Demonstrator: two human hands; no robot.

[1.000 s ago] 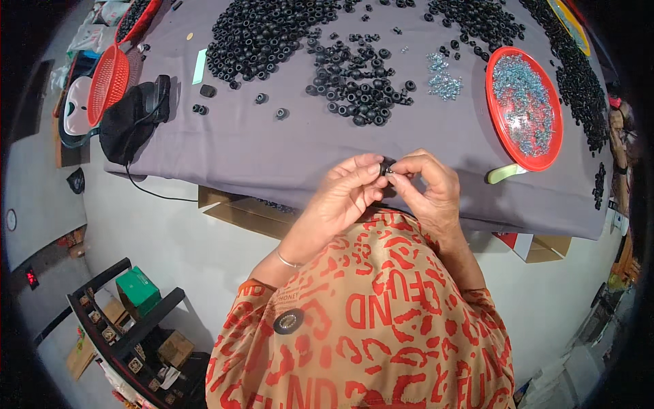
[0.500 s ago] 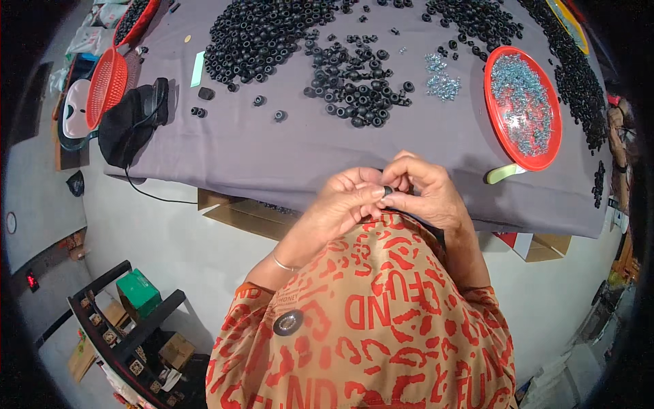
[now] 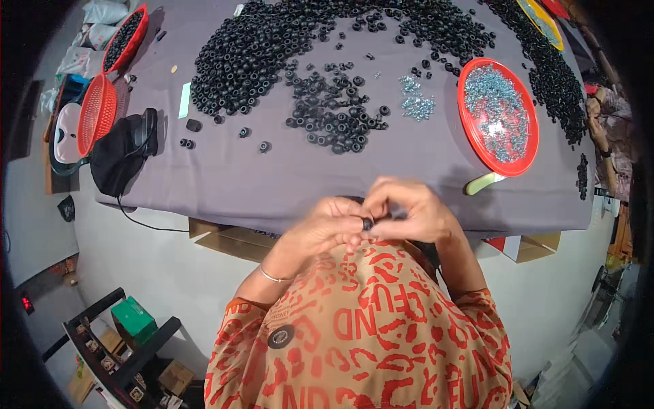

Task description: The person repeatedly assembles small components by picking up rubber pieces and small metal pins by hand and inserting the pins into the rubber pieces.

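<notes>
Part (image 3: 368, 223) sits clamped at the fingertips of the left hand (image 3: 319, 229); right of the part, the right hand (image 3: 421, 213) curls blurred fingers, their grip unclear.

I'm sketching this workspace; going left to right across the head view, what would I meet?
Red plastic mesh basket, pale green rectangular strip, held small black round part, small heap of silvery-blue pieces, round red plastic tray.

Right fingers (image 3: 387, 230) blurred; black piece (image 3: 367, 223) (small) partly covered.
</notes>
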